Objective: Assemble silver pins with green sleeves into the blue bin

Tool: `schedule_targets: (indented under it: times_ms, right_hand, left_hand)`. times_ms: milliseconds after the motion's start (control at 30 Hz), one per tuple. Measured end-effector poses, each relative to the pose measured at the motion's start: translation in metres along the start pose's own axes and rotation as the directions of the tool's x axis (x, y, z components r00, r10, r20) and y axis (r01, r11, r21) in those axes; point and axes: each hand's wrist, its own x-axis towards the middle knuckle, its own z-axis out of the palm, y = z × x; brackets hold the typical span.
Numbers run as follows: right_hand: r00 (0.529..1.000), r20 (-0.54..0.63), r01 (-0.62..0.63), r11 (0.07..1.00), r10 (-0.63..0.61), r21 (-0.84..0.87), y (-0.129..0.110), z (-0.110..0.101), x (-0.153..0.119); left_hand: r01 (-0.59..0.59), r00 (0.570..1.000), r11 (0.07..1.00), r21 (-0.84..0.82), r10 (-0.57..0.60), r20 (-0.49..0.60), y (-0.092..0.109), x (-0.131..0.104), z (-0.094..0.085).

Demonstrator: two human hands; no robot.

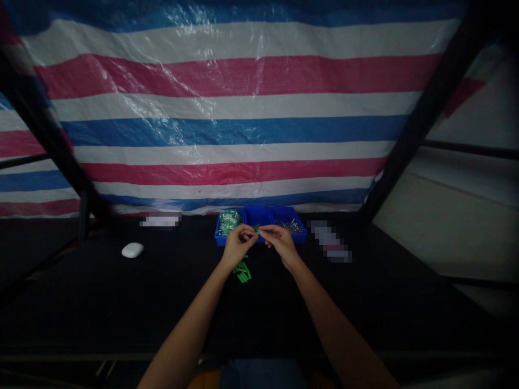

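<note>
In the head view, a small green piece (256,229) sits at the fingertips of the left hand (239,246), pinched on it, and right hand (280,243), whose grip cannot be told, with loose green pieces (244,274) nearer the body and a blue tray (258,215) just beyond.

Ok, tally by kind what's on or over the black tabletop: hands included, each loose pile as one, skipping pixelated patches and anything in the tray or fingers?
Hands, left hand and right hand: 2
Blue divided tray: 1
Pile of green pieces: 1
White rounded object: 1
Total: 5
</note>
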Motion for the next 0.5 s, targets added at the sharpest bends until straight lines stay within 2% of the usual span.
schedule_targets:
  times_ms: [233,500]
  right_hand:
    - [1.000,-0.014,0.002,0.999,-0.002,-0.036,0.0049,-0.0041,0.0030]
    - [0.999,0.007,0.035,0.995,-0.034,-0.088,0.0046,-0.0058,0.0031]
  left_hand:
    - [0.014,0.998,0.999,0.049,-0.011,-0.065,0.0019,0.0016,-0.0068]
    - [0.019,0.999,0.997,0.069,-0.016,-0.035,0.0066,0.0031,-0.0095]
